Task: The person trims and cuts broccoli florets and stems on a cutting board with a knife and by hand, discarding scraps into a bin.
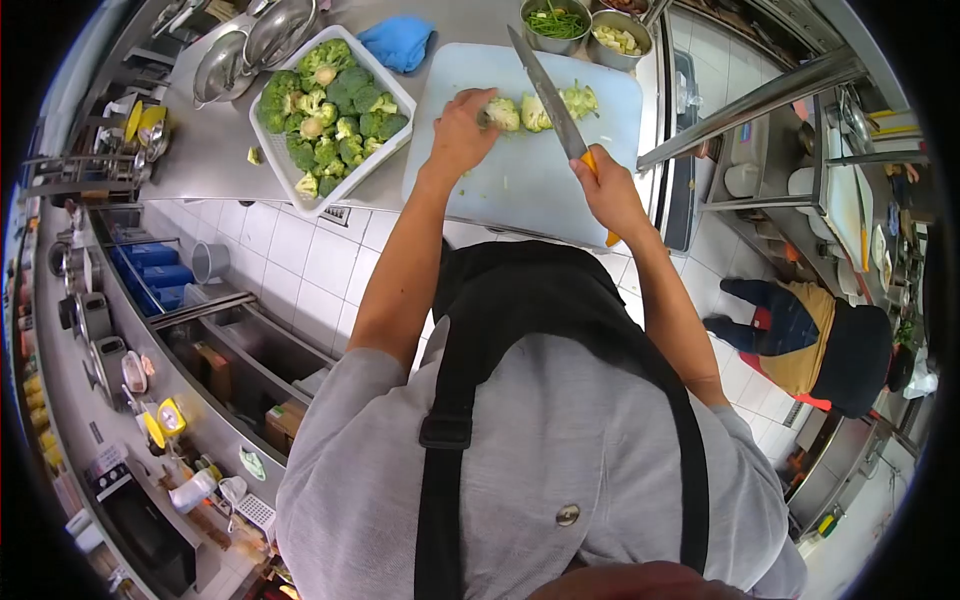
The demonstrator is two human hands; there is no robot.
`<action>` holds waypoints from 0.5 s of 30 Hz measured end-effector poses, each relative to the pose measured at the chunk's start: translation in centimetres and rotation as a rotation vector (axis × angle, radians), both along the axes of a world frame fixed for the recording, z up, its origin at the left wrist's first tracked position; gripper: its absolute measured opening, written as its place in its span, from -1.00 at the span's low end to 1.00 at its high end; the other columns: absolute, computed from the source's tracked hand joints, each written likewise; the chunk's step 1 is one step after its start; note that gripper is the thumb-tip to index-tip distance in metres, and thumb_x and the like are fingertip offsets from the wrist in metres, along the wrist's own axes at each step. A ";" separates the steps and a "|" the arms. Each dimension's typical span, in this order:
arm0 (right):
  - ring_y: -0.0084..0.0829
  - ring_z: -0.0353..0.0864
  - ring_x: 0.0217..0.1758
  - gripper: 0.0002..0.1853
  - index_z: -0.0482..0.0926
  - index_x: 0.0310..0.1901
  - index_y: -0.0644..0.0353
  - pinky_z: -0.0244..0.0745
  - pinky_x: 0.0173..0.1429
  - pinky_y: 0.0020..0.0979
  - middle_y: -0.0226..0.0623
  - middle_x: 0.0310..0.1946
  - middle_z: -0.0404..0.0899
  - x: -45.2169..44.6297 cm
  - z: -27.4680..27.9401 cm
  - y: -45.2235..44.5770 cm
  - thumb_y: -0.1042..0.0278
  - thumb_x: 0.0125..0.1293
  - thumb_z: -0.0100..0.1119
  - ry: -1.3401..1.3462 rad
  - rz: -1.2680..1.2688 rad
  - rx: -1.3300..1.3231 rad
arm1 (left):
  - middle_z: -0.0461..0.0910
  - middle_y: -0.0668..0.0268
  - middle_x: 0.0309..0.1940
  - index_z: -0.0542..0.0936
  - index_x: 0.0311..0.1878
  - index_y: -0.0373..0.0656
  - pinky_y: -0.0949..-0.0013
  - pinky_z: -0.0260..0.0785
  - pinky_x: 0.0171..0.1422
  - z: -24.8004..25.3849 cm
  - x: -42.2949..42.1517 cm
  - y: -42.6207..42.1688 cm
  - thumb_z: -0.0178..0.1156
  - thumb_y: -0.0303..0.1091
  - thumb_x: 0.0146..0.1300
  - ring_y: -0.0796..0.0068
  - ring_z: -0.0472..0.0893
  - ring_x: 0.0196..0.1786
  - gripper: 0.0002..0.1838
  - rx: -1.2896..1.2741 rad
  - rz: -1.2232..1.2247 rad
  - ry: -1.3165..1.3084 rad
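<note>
My right hand [610,195] grips the yellow-orange handle of a large kitchen knife [548,95]. Its long blade points up and to the left across the cutting board [460,70]. On the board, pale green-and-white vegetable pieces [536,113] lie in a row, and the blade passes over or between the right-hand ones; I cannot tell if it touches them. My left hand [464,132] has its fingers curled around the leftmost vegetable piece [503,114], holding it against the board. Small green scraps are scattered nearby.
A white basket [398,95] of broccoli florets stands left of the board, with a blue cloth [397,42] behind it. Metal bowls [222,70] sit farther left. Containers of cut green vegetables [555,22] and pale chunks [617,42] are at the back. Another person [815,335] bends at right.
</note>
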State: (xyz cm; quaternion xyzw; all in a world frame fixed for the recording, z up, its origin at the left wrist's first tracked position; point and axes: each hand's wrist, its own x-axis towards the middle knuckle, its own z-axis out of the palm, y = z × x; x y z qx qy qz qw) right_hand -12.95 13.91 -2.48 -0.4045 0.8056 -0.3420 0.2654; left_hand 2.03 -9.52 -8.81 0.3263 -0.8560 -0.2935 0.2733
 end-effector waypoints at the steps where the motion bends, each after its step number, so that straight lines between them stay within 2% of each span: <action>1: 0.03 0.56 -0.44 -0.64 0.43 -0.13 0.28 0.45 -0.24 -0.06 0.03 -0.50 0.56 0.1 -0.1 0.1 0.09 0.65 0.16 -0.008 0.004 -0.005 | 0.78 0.21 -0.16 0.81 0.01 -0.07 0.01 0.54 0.26 0.0 -0.3 -0.4 0.53 -0.25 0.18 0.08 0.72 0.15 -0.67 0.044 -0.075 0.044; 2: 0.02 0.55 -0.44 -0.64 0.43 -0.13 0.28 0.45 -0.24 -0.06 0.03 -0.50 0.55 0.2 -0.2 0.2 0.09 0.65 0.16 -0.018 0.009 -0.008 | 0.78 0.19 -0.17 0.81 0.00 -0.09 0.08 0.57 0.22 -0.1 -0.3 -0.6 0.53 -0.27 0.18 0.09 0.74 0.12 -0.68 0.088 -0.148 0.088; 5: 0.25 0.66 -0.32 -0.62 0.43 -0.10 0.32 0.48 -0.19 0.08 0.18 -0.42 0.64 0.3 0.0 0.2 0.08 0.64 0.14 0.015 0.057 0.024 | 0.77 0.11 -0.12 0.79 0.00 -0.16 0.23 0.62 0.09 0.9 -0.2 -0.7 0.52 -0.32 0.20 0.15 0.78 -0.01 -0.69 0.243 -0.068 -0.065; 8: 0.27 0.67 -0.30 -0.63 0.43 -0.09 0.32 0.50 -0.17 0.10 0.21 -0.41 0.65 0.4 0.0 0.2 0.09 0.64 0.15 0.016 0.088 0.028 | 0.79 0.09 -0.18 0.78 -0.06 -0.20 0.17 0.64 0.06 2.0 0.7 -0.1 0.52 -0.31 0.22 0.16 0.80 -0.10 -0.73 0.010 -0.085 -0.140; 11: 0.27 0.68 -0.28 -0.63 0.43 -0.08 0.32 0.51 -0.15 0.11 0.22 -0.41 0.65 0.6 -0.1 0.0 0.09 0.64 0.15 0.030 0.097 0.049 | 0.80 0.08 -0.25 0.76 -0.11 -0.20 0.18 0.64 0.03 0.9 0.8 0.0 0.55 -0.21 0.24 0.20 0.80 -0.14 -0.71 -0.014 -0.112 -0.007; 15: 0.28 0.69 -0.26 -0.63 0.45 -0.06 0.31 0.52 -0.14 0.12 0.23 -0.40 0.66 0.8 -0.2 -0.1 0.08 0.64 0.15 0.049 0.089 0.034 | 0.80 0.03 -0.14 0.75 -0.09 -0.17 0.22 0.64 0.06 0.3 0.4 0.1 0.57 -0.07 0.26 0.20 0.81 -0.08 -0.63 0.231 -0.041 -0.061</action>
